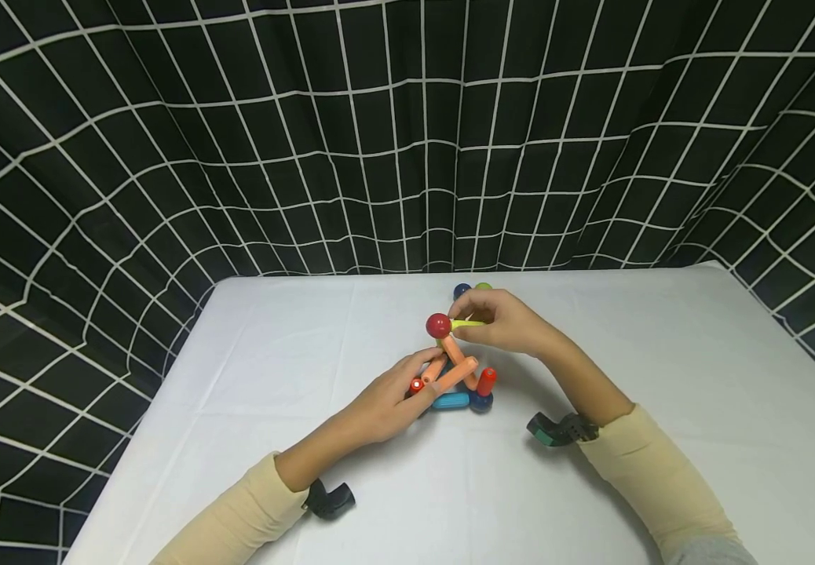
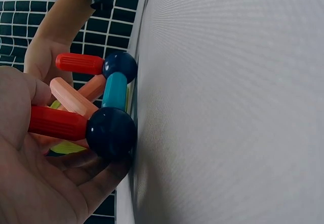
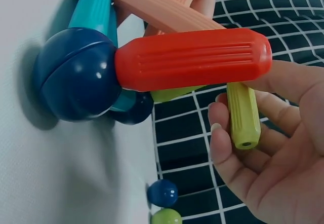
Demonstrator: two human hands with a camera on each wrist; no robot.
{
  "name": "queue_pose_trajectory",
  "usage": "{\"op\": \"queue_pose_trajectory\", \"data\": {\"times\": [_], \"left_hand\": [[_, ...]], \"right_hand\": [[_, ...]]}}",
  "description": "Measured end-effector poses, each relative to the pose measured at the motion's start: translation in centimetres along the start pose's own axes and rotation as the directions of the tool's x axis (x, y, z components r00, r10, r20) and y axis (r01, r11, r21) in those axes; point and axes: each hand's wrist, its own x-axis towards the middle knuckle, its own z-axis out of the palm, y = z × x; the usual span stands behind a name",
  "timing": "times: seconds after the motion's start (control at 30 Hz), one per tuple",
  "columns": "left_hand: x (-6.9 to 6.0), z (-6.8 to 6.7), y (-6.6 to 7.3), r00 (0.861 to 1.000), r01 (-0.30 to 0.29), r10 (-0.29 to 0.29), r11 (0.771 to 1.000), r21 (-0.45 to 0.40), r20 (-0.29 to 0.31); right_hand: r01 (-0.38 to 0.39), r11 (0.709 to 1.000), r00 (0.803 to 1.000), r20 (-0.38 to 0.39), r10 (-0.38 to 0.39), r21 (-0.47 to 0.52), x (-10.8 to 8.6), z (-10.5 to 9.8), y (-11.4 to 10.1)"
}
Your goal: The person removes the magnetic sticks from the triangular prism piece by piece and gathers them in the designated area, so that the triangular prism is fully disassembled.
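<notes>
Ana: What has the right hand [image 1: 506, 320] got?

Ben: A yellow rod [image 3: 244, 117], pinched between thumb and fingers, one end bare toward the palm, the other meeting the red ball [image 1: 439, 326] just left of the grip

Ana: Joined to it?

Ben: Can't tell; the head view shows them touching, no more

Ana: And the left hand [image 1: 386, 399]?

Ben: Left of that grip and nearer the wearer, curled round a corner of the frame [image 1: 451, 401] at the left red rod [image 2: 58, 122], its thumb by an orange rod [image 1: 455, 376]

Ana: How would you do this well?

Ben: Pinch lightly, line the rod up with the ball's centre, and press only as hard as the left hand can brace; I'd also swing the wrist clear of the right red rod [image 1: 487, 382], upright on the grip's near side

Ana: Beyond the grip?

Ben: Two separate balls, a blue ball [image 1: 462, 291] and a green ball [image 1: 483, 286], just past the fingers
</notes>
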Motion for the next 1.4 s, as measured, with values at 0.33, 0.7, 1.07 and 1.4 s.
{"op": "queue_pose_trajectory", "data": {"times": [0.33,0.7,1.07,1.4], "left_hand": [[0.0,0.0,0.2,1.000,0.011,-0.011,1.000,0.004,0.002],[-0.1,0.1,0.4,0.999,0.051,-0.051,0.999,0.013,0.004],[-0.1,0.1,0.1,1.000,0.029,-0.029,0.999,0.019,-0.001],[0.3,0.1,0.2,0.998,-0.060,0.060,0.998,-0.028,0.001]], "right_hand": [[0.041,0.986,0.986,-0.152,-0.065,-0.159,-0.1,0.2,0.1],[0.012,0.987,0.985,-0.165,-0.039,-0.162,-0.3,-0.1,0.4],[-0.017,0.978,0.996,-0.091,-0.002,-0.206,-2.0,-1.0,1.2],[-0.100,0.957,0.990,-0.118,0.070,-0.273,-4.1,-1.2,2.7]]}}
